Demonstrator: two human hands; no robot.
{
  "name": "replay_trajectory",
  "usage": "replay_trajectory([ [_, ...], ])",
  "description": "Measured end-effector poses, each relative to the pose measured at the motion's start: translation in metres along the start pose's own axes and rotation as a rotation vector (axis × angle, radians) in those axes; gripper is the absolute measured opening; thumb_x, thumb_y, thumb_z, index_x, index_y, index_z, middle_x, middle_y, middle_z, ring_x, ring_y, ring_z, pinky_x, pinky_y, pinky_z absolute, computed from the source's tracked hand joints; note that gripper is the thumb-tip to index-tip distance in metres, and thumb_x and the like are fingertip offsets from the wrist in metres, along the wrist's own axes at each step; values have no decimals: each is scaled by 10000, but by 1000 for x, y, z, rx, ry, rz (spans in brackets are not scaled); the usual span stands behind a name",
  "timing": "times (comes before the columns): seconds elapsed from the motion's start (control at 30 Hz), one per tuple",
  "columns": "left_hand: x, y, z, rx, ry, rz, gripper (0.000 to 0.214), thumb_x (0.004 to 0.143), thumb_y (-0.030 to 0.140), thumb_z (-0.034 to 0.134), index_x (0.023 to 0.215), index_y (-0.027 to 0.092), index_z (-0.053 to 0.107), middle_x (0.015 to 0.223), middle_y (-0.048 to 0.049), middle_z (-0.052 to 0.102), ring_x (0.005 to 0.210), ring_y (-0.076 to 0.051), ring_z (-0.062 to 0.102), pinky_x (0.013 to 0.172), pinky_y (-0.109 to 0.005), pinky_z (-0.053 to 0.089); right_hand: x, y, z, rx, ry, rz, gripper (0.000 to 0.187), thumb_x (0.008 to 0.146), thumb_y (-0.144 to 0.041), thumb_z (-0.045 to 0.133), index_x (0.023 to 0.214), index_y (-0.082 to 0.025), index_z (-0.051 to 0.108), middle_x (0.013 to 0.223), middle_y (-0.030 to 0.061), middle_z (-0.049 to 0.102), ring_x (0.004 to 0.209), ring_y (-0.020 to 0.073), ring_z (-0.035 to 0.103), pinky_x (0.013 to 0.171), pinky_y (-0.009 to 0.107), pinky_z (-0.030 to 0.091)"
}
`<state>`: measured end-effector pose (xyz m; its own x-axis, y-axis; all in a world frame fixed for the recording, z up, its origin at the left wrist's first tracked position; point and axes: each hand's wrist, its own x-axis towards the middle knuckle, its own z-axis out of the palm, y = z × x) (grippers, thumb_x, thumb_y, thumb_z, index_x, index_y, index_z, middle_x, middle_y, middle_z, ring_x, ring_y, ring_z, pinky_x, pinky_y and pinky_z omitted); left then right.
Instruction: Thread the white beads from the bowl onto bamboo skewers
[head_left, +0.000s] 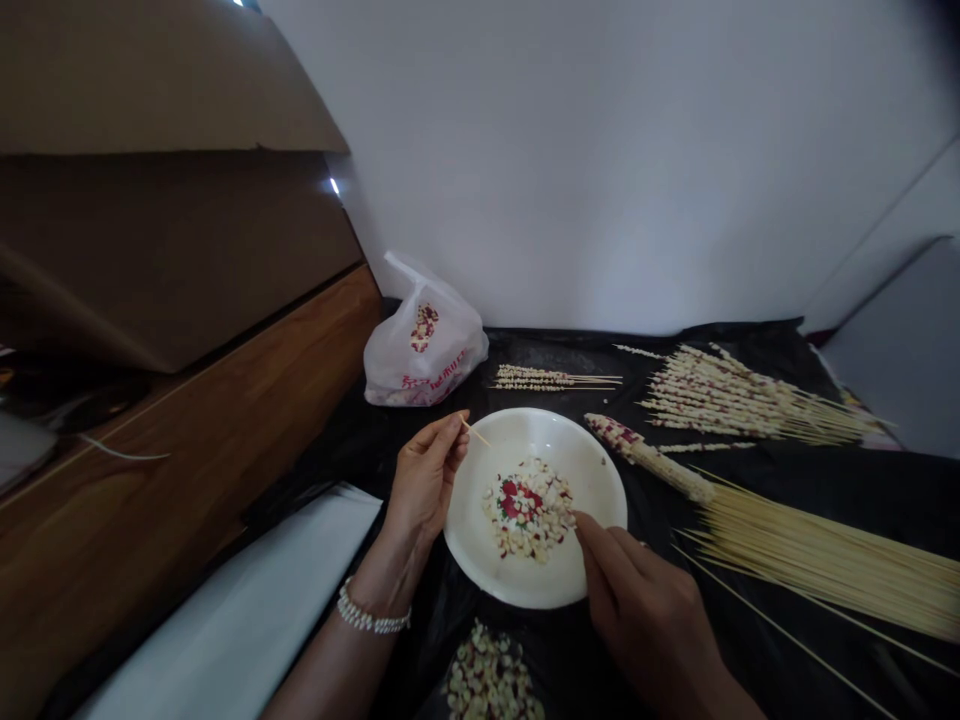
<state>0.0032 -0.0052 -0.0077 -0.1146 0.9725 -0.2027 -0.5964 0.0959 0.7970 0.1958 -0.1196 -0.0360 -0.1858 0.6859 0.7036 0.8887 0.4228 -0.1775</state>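
Note:
My left hand (431,470) is closed in a pinch on a thin bamboo skewer (478,434), whose bare end points over the left side of a white bowl (463,540). Cream and dark red corn kernels (551,490) lie in the bowl around a red printed pattern. Over the right rim, my right hand (645,590) has its thumb and finger pressed together at the edge of the kernels. What sits in that pinch, if anything, is hidden. Just right of the bowl lies a partly stripped corn cob (637,450).
Skewers threaded with kernels (536,377) lie behind the bowl, and a larger threaded bundle (720,395) at right. Bare skewers (817,550) lie below it. Loose kernels (491,675) are in front. A white plastic bag (427,345) stands behind left; a cardboard box (172,230) rises left.

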Motion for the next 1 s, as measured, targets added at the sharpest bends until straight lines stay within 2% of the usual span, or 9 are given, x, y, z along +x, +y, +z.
replay_trajectory([
  [0.23,-3,4,2,-104,-17,-122,139,802,49,653,918,79,724,845,-106,732,637,-81,666,594,-133,562,0,2,-2,-15,-3,15,323,910,-72,391,996,-50,701,676,78,697,459,137,616,483,241,535],
  [0.47,0,5,0,-188,-14,-166,170,832,-2,579,925,78,696,857,-100,722,641,-84,664,590,-144,566,0,1,-1,-19,-7,2,325,913,-68,384,998,-55,697,664,70,693,457,130,616,489,228,522],
  [0.73,4,13,2,-371,106,-240,160,892,23,515,912,75,664,775,-60,694,605,-62,640,576,-129,560,-1,0,-1,-19,3,-8,329,923,-81,374,993,-47,695,696,87,710,445,131,614,438,230,503],
  [1.0,3,12,2,-343,89,-233,175,888,18,513,901,82,675,788,-63,700,602,-63,643,568,-126,562,1,0,-1,-20,-23,-9,338,919,-82,370,992,-46,697,666,81,697,440,137,611,457,244,531],
])
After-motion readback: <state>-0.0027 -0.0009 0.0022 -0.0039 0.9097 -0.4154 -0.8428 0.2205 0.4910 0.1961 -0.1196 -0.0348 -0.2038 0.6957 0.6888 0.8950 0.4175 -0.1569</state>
